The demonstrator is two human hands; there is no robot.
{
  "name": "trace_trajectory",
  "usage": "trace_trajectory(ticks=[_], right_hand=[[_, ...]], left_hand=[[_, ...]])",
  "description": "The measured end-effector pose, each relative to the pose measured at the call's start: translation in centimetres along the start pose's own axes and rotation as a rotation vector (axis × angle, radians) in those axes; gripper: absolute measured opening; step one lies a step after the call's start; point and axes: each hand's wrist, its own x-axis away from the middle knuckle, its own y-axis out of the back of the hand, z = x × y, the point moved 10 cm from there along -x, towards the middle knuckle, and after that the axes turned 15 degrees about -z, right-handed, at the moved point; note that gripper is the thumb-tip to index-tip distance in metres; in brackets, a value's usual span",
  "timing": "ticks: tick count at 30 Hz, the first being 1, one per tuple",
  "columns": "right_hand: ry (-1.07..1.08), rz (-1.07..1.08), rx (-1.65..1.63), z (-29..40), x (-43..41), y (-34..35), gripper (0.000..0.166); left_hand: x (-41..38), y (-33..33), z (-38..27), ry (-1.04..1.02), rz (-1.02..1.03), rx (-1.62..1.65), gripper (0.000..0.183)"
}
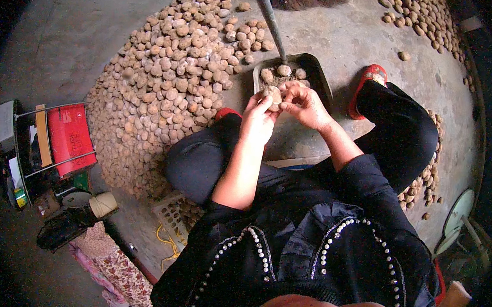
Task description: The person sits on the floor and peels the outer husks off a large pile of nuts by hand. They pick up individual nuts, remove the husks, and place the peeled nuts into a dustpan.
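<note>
My left hand (258,122) holds a round brown tuber (271,97) between thumb and fingers. The fingertips of my right hand (308,106) grip the tuber's right side. Both hands are over the near part of a dark rectangular tray (324,80) on the floor. Inside the tray, several similar tubers (284,70) lie among loose dirt or scraps. A grey metal pole (269,15) slants down to the tray, its lower end at or just behind a tuber. Whether a small tool is in my right fingers cannot be made out.
A large heap of tubers (179,73) spreads to the left; another pile (427,21) lies at upper right. A metal rack (56,142) with a red box stands at far left. Near it are a perforated crate (170,212) and floral cloth (116,264). A round-topped stool (457,217) stands right.
</note>
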Motion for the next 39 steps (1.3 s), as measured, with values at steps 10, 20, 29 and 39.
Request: trace_trajectory(ticks=[10, 20, 29, 39], right_hand=[[-0.019, -0.036, -0.189, 0.3, -0.1, 0.5, 0.014], [-0.106, -0.118, -0.319, -0.4, -0.4, 1.0, 0.012], [-0.186, -0.265, -0.305, -2.2, -0.7, 2.6, 0.013], [-0.141, -0.266, -0.043, -1.0, -0.5, 2.4, 0.015]], left_hand=[[-0.2, 0.5, 0.1, 0.046, -0.069, 0.103, 0.025], [-0.5, 1.0, 0.0, 0.069, -0.061, 0.103, 0.021], [0.9, -0.8, 0.3, 0.070, 0.017, 0.067, 0.023], [0.6, -0.5, 0.4, 0.074, 0.037, 0.061, 0.024]])
